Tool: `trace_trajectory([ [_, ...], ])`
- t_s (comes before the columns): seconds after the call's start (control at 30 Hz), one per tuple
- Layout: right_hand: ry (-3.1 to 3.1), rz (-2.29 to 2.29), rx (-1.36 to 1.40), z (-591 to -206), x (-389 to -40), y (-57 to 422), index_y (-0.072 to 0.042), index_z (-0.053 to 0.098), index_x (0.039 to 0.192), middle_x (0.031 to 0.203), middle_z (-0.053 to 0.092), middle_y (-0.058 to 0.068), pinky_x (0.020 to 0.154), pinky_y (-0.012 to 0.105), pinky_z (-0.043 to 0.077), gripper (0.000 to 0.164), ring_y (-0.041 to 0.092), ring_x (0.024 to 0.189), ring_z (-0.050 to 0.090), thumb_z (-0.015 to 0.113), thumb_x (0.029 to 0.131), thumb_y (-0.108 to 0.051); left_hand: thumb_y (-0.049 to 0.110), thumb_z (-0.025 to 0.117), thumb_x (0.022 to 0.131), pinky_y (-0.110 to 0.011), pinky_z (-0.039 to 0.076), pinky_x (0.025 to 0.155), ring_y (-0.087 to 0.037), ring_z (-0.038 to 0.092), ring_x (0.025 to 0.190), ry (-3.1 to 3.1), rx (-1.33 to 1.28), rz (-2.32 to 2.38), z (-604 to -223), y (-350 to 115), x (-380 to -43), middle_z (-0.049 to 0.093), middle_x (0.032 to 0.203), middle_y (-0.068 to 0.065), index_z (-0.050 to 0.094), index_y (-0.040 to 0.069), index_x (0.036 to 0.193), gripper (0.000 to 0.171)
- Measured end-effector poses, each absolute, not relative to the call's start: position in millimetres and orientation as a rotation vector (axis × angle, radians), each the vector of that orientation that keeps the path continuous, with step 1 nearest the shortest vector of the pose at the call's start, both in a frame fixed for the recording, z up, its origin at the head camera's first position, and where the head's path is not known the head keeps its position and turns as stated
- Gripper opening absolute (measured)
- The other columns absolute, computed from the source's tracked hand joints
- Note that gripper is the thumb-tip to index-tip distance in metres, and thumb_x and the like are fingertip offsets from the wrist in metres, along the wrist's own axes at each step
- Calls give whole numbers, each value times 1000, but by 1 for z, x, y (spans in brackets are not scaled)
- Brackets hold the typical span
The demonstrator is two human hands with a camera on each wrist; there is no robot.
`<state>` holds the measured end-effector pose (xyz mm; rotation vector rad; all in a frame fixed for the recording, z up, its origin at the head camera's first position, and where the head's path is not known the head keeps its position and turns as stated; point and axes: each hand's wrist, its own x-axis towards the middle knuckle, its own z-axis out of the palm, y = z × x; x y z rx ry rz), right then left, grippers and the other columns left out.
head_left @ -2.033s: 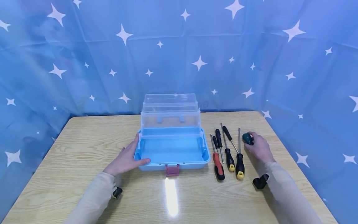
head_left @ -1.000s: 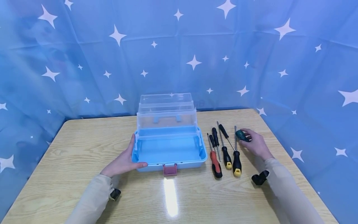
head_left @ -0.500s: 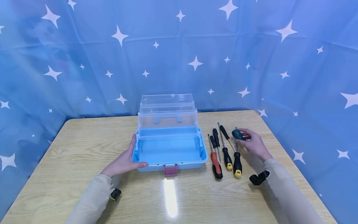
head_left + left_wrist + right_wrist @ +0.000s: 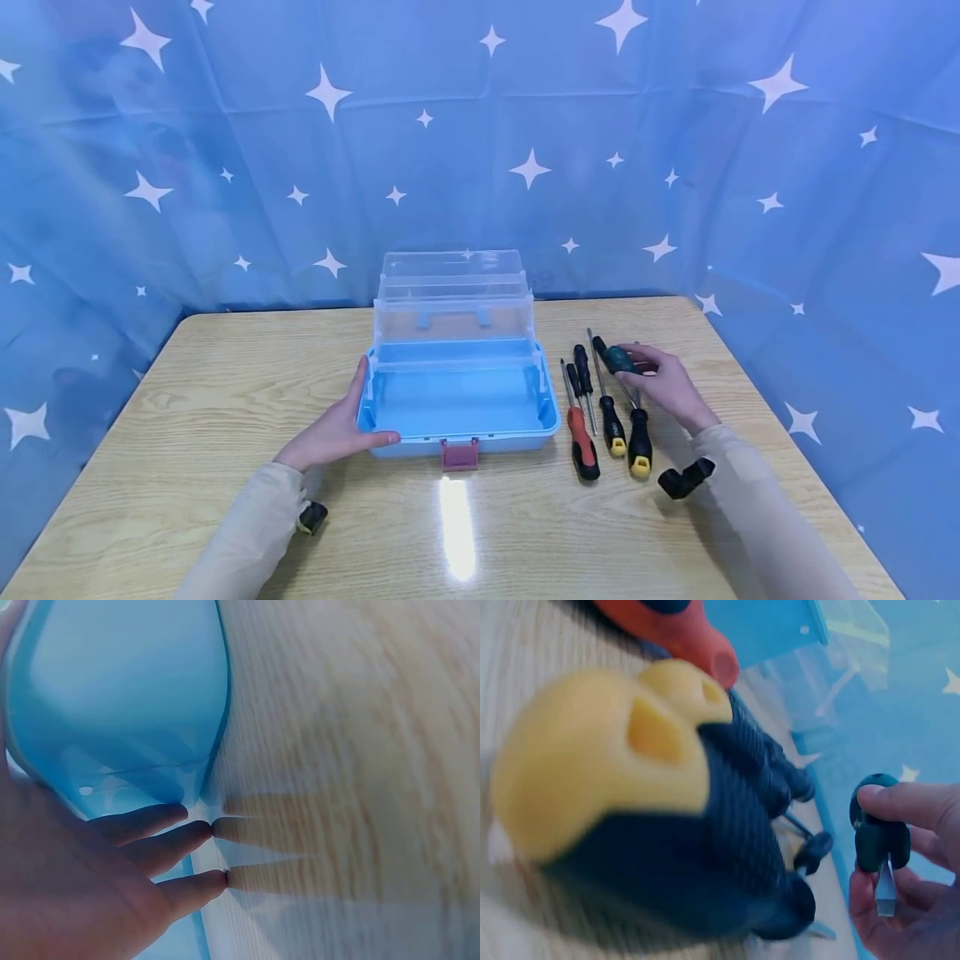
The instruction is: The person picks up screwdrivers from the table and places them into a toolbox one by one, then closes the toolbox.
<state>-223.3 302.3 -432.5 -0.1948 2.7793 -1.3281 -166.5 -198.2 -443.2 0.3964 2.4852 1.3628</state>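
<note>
Screwdriver [image 4: 875, 844], short and green-handled, sits clamped between thumb and fingertips of the right hand [image 4: 667, 385], its blade [image 4: 886, 891] pointing back toward the wrist. From that hand the blue box [image 4: 517, 437] lies to the left, lid [image 4: 453, 287] raised, with other screwdrivers [image 4: 612, 427] in between. The left hand [image 4: 330, 433] is nearer the box: fingers straight and spread along its side, thumb over the front rim.

Stubby green screwdriver [image 4: 619, 359] (flat-tipped), pinched, right of open blue toolbox [image 4: 459, 404]
</note>
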Motion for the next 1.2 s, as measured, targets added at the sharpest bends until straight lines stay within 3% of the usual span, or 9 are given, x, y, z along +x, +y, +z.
trace_trajectory([
  [0.27, 2755, -1368, -231, -430, -222, 291, -3, 49, 140, 124, 55, 25, 79, 35, 50, 52, 37, 108, 55, 67, 93, -18, 39, 79, 79, -63, 24, 106, -48, 17, 138, 2506, 383, 1335, -444, -198, -167, 5, 157, -27, -18, 15, 152, 124],
  [0.5, 2729, -1394, -275, -424, -219, 282, -1, 49, 140, 124, 56, 25, 81, 38, 50, 53, 37, 109, 54, 67, 92, -18, 41, 79, 79, -63, 23, 106, -48, 15, 139, 2510, 385, 1325, -445, -198, -166, 3, 157, -27, -19, 16, 152, 125],
  [0.77, 2721, -1372, -300, -423, -218, 271, 0, 49, 139, 122, 57, 24, 78, 34, 50, 52, 36, 106, 55, 67, 93, -16, 40, 78, 80, -63, 22, 106, -48, 14, 139, 2523, 381, 1301, -444, -198, -166, 1, 157, -26, -19, 16, 152, 123],
  [1.2, 2693, -1402, -370, -415, -216, 252, -2, 53, 136, 122, 59, 21, 85, 45, 51, 51, 34, 106, 57, 69, 91, -20, 41, 78, 80, -63, 26, 105, -48, 19, 138, 2518, 363, 1295, -443, -198, -165, 5, 157, -26, -18, 17, 153, 123],
])
